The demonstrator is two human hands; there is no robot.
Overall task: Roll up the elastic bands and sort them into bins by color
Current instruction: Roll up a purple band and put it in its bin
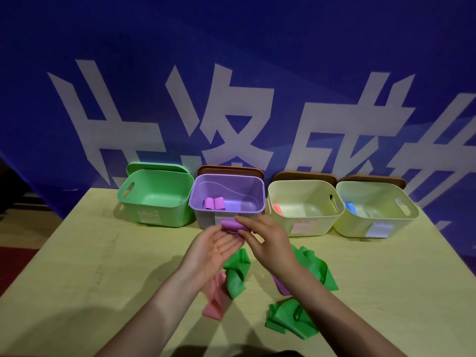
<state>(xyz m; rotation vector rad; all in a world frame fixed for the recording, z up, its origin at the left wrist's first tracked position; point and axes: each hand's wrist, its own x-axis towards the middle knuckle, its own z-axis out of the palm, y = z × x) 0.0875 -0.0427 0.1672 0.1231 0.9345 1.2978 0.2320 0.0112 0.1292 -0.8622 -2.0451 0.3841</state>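
My right hand (268,240) pinches a rolled purple band (231,224) just in front of the purple bin (260,186). My left hand (216,249) lies palm up under the roll, its fingers fairly straight and touching it. Two purple rolls (214,203) lie inside the purple bin. The green bin (154,191) at the left shows nothing inside. A pink roll (277,209) lies in the third bin (304,202), and a blue roll (350,207) in the fourth bin (373,202). Loose green bands (235,274), a pink band (216,297) and a purple band (280,287) lie on the table beneath my forearms.
The four bins stand in a row along the far edge of the pale wooden table (90,266), with lids leaning behind them against a blue banner. More green bands (291,318) lie near the front right.
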